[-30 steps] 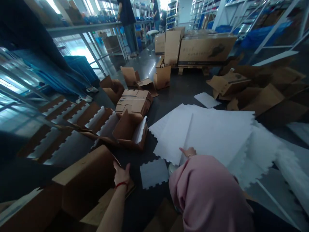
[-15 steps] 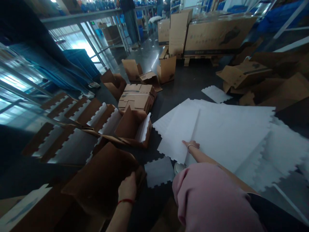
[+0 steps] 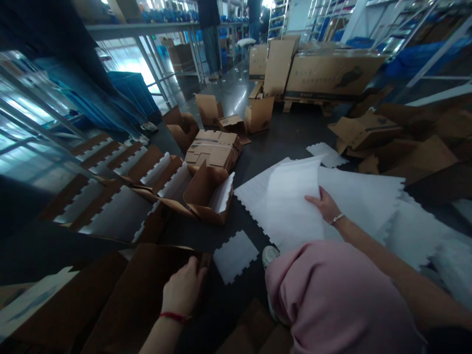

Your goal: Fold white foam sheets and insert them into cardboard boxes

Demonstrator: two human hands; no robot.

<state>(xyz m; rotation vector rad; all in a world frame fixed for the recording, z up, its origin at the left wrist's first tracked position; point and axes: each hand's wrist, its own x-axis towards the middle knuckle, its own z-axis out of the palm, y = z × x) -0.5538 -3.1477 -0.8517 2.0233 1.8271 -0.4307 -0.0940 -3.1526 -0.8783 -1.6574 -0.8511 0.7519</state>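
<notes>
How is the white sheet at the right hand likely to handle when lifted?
The white sheet is probably floppy, since it bows beside the right hand. It is likely light for its size, looking broad but thin.

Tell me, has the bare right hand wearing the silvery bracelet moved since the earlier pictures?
Yes: the right hand has moved rightward and slightly up the view, farther from the open brown cardboard box in front of the strapped cardboard stack.
</notes>
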